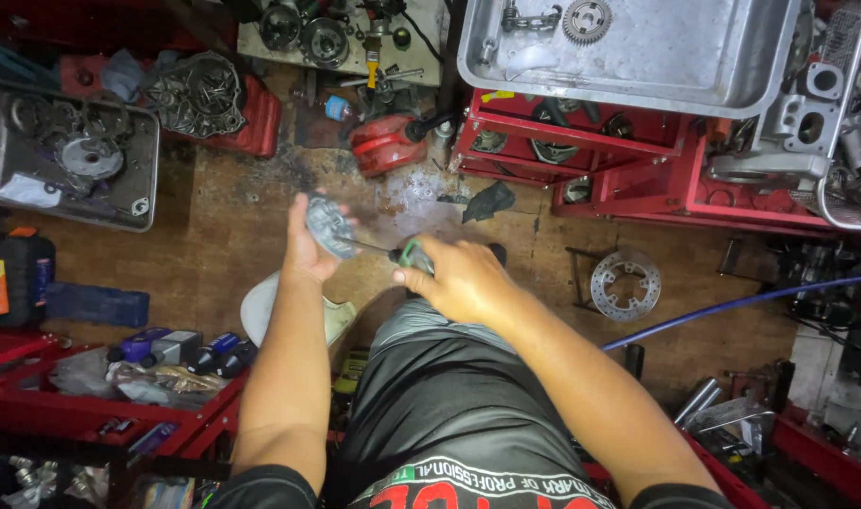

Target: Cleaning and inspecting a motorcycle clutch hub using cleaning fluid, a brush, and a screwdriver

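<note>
My left hand (305,247) holds a round grey metal engine part (329,226) up in front of me, above the stained wooden floor. My right hand (460,278) grips the green handle of a screwdriver (413,255), whose thin shaft runs left and meets the metal part. Both forearms reach forward over my dark shorts. The face of the part is blurred, so its detail cannot be made out.
A large metal tray (638,66) with a gear sits on a red rack (581,141) at top right. A second tray of parts (63,155) lies at left. A brake disc (625,285), a red can (383,143) and a blue hose (732,303) lie on the floor.
</note>
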